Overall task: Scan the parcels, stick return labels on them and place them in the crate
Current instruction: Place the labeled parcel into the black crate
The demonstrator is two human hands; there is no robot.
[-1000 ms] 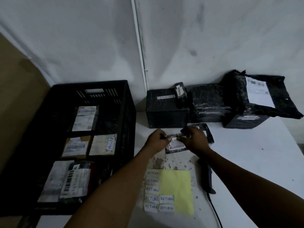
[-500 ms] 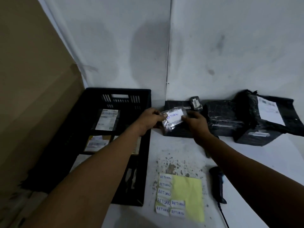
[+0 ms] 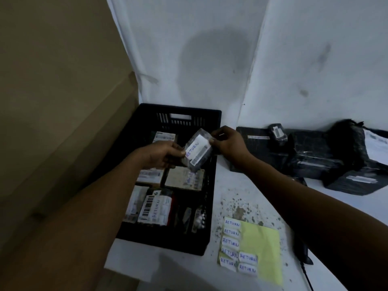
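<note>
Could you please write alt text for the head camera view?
Two bare hands, left hand and right hand, hold a small clear-wrapped parcel with a handwritten RETURN label over a black crate of labelled parcels. Beside it, a yellow sheet of RETURN stickers lies on the white table.

We've got a small parcel [image 3: 198,151] w/ RETURN label pinched btwn left hand [image 3: 162,154] & right hand [image 3: 227,141], held above the black crate [image 3: 212,206]. Label sheet [image 3: 260,246] lies below right forearm; more black parcels [image 3: 315,154] right of right hand.
</note>
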